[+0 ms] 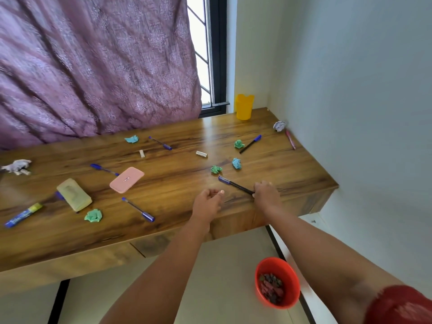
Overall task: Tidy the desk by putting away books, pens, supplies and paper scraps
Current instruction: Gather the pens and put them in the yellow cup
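Already gripping the black pen (pixel 236 185) by its tail with the right hand (pixel 266 195), near the desk (pixel 163 230) front edge. Pinching something thin, maybe a pin, in the left hand (pixel 208 203). Probably gathering pens for the yellow cup (pixel 244 106), far at the back.

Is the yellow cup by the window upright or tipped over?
Upright. The yellow cup stands on its base at the desk's far edge, wavy rim pointing up. Whether anything is inside it cannot be told.
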